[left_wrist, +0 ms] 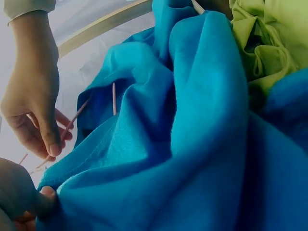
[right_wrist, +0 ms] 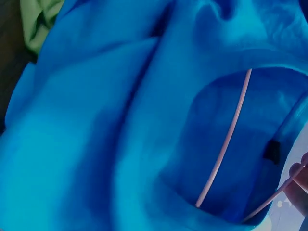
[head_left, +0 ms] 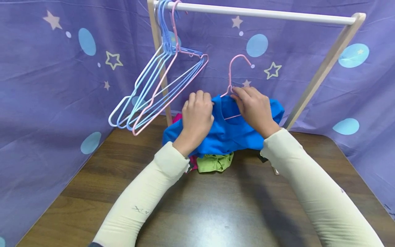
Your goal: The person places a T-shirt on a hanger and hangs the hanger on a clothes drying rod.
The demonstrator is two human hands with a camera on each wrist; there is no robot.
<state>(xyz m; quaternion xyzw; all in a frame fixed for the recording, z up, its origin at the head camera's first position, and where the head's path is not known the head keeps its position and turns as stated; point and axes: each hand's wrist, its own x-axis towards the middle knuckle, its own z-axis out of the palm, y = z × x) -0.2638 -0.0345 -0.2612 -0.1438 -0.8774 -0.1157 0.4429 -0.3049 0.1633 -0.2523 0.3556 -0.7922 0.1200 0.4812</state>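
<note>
Sleeves (head_left: 135,206): near. Left hand (head_left: 197,115): grip pinching shirt (head_left: 234,137) edge. Right hand (head_left: 254,108): grip pinching hanger (head_left: 229,72), partly inside shirt. Shirt: far, over table (head_left: 210,209), between rack posts (head_left: 324,72). Table edges: left, right, beside curtain (head_left: 46,103).

Pink hanger (head_left: 229,74) partly inside blue shirt (head_left: 232,135), near green cloth (head_left: 215,163)

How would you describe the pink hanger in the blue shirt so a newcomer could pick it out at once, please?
Find the white rail; look below it to the blue shirt. The pink hanger raises its hook above the neckline, where the right hand pinches its wire. Unlike the hangers bunched on the rail, one also pink, it is off the rail and partly inside the shirt.
</note>
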